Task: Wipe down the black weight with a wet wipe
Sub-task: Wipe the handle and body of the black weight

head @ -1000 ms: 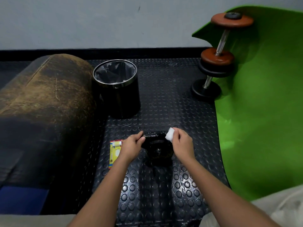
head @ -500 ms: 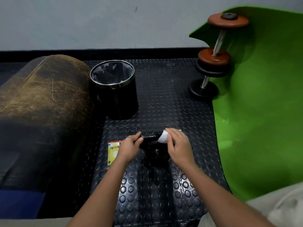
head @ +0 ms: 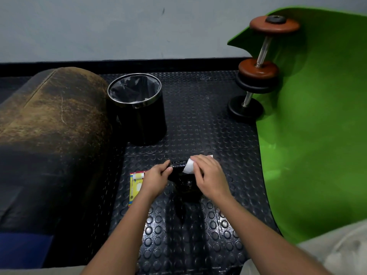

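Black weight [head: 185, 180], one, gripped by left hand [head: 156, 178]; right hand [head: 210, 178] presses one wipe [head: 189, 166] on it.

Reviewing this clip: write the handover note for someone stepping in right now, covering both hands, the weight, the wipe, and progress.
Left hand: grips the left edge of the black weight, steadying it on the studded floor mat.
Right hand: holds the white wet wipe against the weight's upper rim.
Done: wipe is out and on the weight; its face looks shiny, possibly wet.
Left: how much has been wiped cannot be told; finish the rim and faces. A lined bin stands behind, likely for the used wipe.
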### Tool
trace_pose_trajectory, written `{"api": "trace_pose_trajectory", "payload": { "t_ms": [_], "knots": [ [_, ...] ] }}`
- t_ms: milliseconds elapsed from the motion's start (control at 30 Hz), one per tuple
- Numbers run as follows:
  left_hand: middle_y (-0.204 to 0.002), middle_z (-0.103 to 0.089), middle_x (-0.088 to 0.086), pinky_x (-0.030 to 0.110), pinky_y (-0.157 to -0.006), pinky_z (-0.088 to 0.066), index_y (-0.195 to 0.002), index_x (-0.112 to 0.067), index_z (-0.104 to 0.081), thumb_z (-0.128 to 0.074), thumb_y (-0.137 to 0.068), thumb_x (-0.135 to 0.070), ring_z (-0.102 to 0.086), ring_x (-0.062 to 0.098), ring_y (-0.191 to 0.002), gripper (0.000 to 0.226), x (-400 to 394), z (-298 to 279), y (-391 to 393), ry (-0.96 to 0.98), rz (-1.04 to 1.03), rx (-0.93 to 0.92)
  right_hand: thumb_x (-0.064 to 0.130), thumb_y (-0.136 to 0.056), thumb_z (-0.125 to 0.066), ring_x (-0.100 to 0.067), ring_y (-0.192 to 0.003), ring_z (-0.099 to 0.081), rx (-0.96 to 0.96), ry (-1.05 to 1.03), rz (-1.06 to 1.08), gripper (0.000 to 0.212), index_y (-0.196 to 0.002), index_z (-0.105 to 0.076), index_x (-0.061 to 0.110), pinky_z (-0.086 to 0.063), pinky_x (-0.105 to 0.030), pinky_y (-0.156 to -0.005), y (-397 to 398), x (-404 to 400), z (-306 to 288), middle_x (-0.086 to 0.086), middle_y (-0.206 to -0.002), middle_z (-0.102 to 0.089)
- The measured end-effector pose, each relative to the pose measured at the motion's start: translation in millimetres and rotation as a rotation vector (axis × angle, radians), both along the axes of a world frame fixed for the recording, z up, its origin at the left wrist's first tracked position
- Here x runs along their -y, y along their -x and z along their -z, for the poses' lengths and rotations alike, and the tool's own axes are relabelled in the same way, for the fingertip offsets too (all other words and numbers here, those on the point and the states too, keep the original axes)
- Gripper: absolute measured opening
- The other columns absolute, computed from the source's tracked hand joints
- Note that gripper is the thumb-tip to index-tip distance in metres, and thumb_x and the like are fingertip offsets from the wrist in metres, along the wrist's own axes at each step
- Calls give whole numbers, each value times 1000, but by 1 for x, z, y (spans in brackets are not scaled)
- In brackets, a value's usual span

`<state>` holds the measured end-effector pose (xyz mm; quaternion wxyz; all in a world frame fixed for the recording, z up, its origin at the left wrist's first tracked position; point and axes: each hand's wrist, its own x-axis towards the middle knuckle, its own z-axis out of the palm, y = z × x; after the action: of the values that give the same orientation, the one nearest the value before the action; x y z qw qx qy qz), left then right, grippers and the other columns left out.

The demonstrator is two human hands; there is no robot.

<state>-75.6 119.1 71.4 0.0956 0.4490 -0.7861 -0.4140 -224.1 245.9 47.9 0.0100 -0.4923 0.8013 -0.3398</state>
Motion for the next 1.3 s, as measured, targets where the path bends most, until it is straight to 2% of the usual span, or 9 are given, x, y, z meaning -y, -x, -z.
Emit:
{"api": "trace_pose_trajectory", "payload": {
  "t_ms": [133,233,300,433,567,700,900,1133,1300],
  "knots": [
    [-141,-51,1,28,-103,-36,-140,-26,-46,-47,-98,-34,-44,18,-131,43,0,0,0,0,13,-3,32,-104,-39,-4,-96,-56,176,-30,224,30,-101,-68,25,-43,-25,-84,11,-10,-3,19,-102,-64],
    [-141,-50,1,28,-104,-34,-140,-25,-46,-47,-98,-34,-42,18,-133,43,0,0,0,-8,12,-14,30,-103,-35,-16,-64,-49,547,-120,394,41,-66,-47,17,-35,-29,-52,18,5,-15,3,-71,-56],
    [-141,-50,2,29,-105,-34,-140,-24,-46,-47,-98,-34,-42,18,-133,44,1,1,0,-12,13,-15,28,-103,-33,-16,-57,-46,513,-222,380,43,-63,-44,15,-32,-29,-49,19,15,-24,0,-67,-53],
    [-140,-51,1,28,-104,-35,-140,-25,-47,-48,-97,-34,-44,18,-131,44,2,3,1,-2,12,0,26,-103,-31,-20,-75,-55,58,-325,117,40,-80,-62,14,-46,-38,-83,6,32,-28,0,-80,-63],
    [-139,-52,1,28,-103,-36,-139,-24,-48,-50,-97,-34,-45,18,-130,43,3,3,0,-4,10,-5,33,-104,-36,-9,-109,-56,-11,-156,-58,36,-120,-66,23,-31,-30,-110,-3,19,-12,12,-115,-66],
    [-140,-52,0,30,-105,-37,-139,-25,-48,-50,-97,-35,-45,17,-131,43,3,4,-1,-14,11,-15,32,-104,-42,-1,-110,-52,35,-32,28,29,-120,-65,26,-32,-25,-104,8,-4,-2,19,-116,-63],
    [-140,-52,-1,30,-105,-37,-140,-25,-46,-48,-97,-36,-45,17,-131,44,4,5,0,-16,22,-8,25,-102,-35,-18,-77,-53,228,-135,273,36,-68,-46,22,-43,-36,-76,8,17,-13,7,-74,-54],
    [-139,-52,1,26,-102,-36,-139,-23,-48,-50,-97,-33,-46,16,-130,44,4,4,0,1,17,-11,30,-103,-40,-7,-110,-57,-9,-106,-44,32,-117,-68,22,-31,-31,-113,-8,18,-10,13,-115,-67],
    [-140,-51,1,27,-105,-35,-140,-24,-47,-48,-97,-34,-44,17,-131,44,4,4,0,11,26,-10,18,-97,-51,-3,-112,-56,151,30,78,30,-119,-71,22,-39,-25,-103,10,-7,-7,13,-118,-67]
  ]
}}
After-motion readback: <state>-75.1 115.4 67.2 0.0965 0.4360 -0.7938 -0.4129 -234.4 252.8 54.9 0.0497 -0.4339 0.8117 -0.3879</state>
